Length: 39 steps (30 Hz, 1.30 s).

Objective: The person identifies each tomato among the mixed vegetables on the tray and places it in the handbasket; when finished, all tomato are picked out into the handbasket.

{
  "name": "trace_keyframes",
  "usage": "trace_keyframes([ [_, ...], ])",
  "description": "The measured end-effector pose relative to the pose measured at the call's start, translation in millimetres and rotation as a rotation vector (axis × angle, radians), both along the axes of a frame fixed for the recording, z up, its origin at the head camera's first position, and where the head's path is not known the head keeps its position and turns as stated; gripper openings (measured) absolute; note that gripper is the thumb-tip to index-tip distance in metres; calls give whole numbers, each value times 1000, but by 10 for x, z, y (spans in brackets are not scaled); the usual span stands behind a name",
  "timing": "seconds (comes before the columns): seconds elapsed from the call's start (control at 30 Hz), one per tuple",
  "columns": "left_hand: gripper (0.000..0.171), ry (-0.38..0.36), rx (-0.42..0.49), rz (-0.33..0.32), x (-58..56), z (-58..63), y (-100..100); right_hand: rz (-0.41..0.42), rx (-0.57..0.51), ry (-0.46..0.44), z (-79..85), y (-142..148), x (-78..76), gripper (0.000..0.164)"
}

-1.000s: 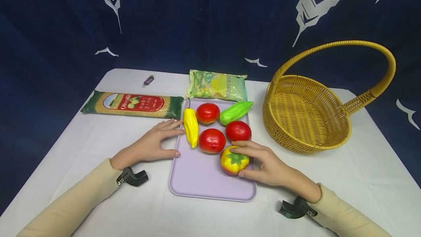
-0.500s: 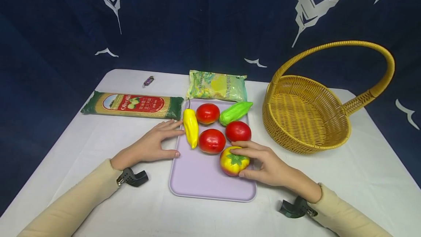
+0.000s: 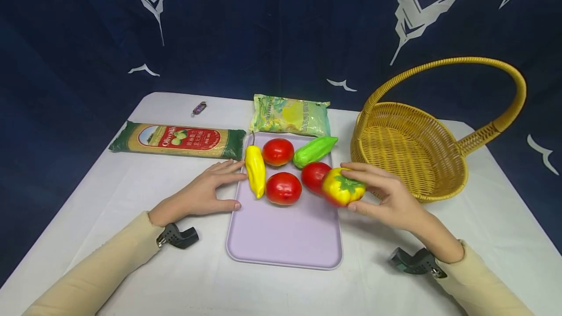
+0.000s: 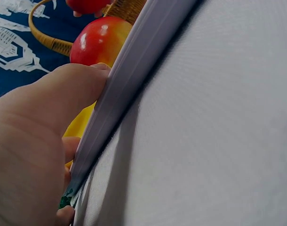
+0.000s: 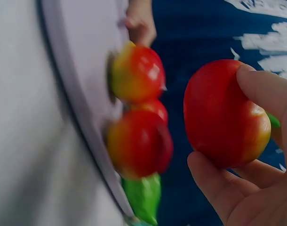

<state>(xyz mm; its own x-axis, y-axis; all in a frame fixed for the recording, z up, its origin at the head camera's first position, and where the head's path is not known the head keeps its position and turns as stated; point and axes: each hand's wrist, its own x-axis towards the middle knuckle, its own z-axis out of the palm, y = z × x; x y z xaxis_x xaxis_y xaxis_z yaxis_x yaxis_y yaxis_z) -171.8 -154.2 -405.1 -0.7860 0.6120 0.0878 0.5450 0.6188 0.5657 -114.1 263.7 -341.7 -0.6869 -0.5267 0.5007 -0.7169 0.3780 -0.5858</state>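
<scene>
My right hand [image 3: 392, 199] holds a yellow-and-red tomato [image 3: 342, 187] with a green leafy top, fingers on one side and thumb on the other. In the right wrist view the held tomato [image 5: 223, 113] shows its red underside, raised off the tray. On the lilac tray [image 3: 283, 238] lie several red tomatoes, one of them [image 3: 283, 188] near the middle, plus a yellow pepper [image 3: 255, 169] and a bright green vegetable [image 3: 315, 152]. My left hand [image 3: 197, 191] rests at the tray's left edge, fingers extended near the pepper and thumb on the rim.
A wicker basket [image 3: 454, 179] with a tall handle stands right of the tray. Behind the tray lies a green-yellow packet [image 3: 290, 115]. A spaghetti pack [image 3: 177, 140] lies at the left, with a small purple wrapped item [image 3: 199, 108] behind it.
My right hand has lifted the yellow-and-red tomato from the tray's right side and moved it right and away from me, toward the basket. My left hand has stayed in place.
</scene>
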Motion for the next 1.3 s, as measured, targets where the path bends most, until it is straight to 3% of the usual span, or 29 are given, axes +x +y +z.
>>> trace_keyframes([
  [0.23, 66, -4, -4, 2, 1, 6, 5, -81, -116, -20, 161, 235, -74, 71],
  [0.67, 66, 2, 1, -16, -13, -4, 11, -339, -60, 2, 275, 656, -219, 66],
  [0.87, 66, 7, 10, -9, -14, -10, -11, -397, -11, -147, 269, 821, -413, 60],
  [1.07, 66, -5, 4, -5, -20, -24, -18, -481, 155, -268, 295, 924, -587, 59],
  [1.3, 66, -10, -1, -2, -13, -12, -9, -472, 269, -354, 266, 919, -693, 57],
])
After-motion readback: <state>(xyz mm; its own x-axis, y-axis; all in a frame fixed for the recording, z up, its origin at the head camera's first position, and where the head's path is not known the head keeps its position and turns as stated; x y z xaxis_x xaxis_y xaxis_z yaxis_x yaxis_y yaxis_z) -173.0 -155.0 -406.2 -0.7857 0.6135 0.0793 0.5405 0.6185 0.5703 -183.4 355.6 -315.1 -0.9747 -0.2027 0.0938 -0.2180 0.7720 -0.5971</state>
